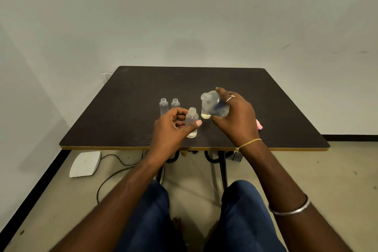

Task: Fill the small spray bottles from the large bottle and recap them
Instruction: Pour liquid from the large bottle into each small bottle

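Observation:
My left hand grips a small clear uncapped bottle, upright just above or on the dark table, with a little liquid at its bottom. My right hand holds the large clear bottle, tilted with its open mouth toward the left, a short gap from the small bottle's neck. Two more small uncapped bottles stand upright behind my left hand. A pale yellow-white cap lies on the table under the large bottle.
A pink object lies on the table, partly hidden behind my right wrist. Under the table are metal legs, a white flat device and cables on the floor. My knees sit below the table's near edge.

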